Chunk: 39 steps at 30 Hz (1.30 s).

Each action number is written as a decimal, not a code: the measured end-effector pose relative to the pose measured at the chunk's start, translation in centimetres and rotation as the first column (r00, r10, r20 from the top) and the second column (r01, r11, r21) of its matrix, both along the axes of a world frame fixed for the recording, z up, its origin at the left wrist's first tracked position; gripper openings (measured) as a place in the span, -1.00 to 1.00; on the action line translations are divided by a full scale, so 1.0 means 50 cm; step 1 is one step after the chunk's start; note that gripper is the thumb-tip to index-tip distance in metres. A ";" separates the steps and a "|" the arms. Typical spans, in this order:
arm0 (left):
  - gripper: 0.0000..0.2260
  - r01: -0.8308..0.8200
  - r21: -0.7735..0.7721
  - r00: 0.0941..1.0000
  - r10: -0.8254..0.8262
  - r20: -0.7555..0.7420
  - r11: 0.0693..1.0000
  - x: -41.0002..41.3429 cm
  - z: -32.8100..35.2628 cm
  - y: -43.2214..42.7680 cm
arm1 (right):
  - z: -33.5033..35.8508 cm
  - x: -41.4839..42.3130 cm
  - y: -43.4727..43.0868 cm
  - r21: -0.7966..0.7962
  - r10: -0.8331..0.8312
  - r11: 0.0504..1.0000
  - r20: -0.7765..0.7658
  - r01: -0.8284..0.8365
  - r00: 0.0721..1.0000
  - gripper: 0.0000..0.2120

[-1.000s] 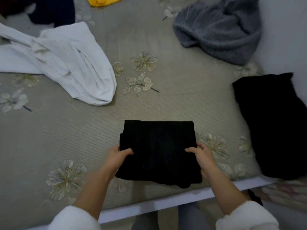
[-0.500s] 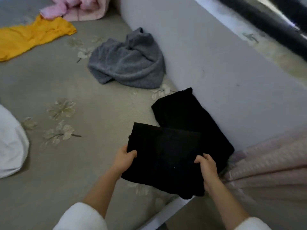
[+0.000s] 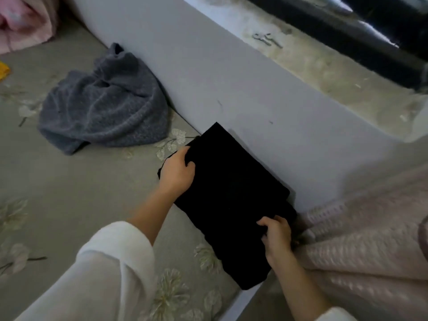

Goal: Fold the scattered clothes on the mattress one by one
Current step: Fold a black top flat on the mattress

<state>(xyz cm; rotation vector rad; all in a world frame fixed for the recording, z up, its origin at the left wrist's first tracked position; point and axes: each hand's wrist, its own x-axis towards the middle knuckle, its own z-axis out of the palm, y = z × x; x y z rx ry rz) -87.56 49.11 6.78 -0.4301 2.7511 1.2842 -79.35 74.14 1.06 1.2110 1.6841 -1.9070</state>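
Observation:
A folded black garment [image 3: 231, 195] lies at the mattress's right side, against the grey wall, on top of another black folded piece whose edge barely shows beneath it. My left hand [image 3: 177, 171] grips its far left edge, fingers curled over the top. My right hand [image 3: 276, 232] holds its near right edge, fingers curled on the cloth. A crumpled grey knitted garment [image 3: 104, 107] sits further back on the grey flowered mattress [image 3: 69, 193].
A pink garment [image 3: 23, 22] lies at the top left corner, and a sliver of yellow cloth [image 3: 3, 71] shows at the left edge. A pale pink textured blanket [image 3: 359, 251] hangs at the right. The grey wall [image 3: 231, 89] borders the mattress.
Both hands carried the folded black garment from the mattress's front edge to the right and set it on the black piece by the wall. The view swung right.

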 end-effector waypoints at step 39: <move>-0.43 -0.135 -0.223 0.796 0.239 0.556 0.965 0.405 -0.245 -0.202 | -0.067 0.002 -0.385 0.755 0.963 -0.246 0.263 -0.608 -0.062 -0.42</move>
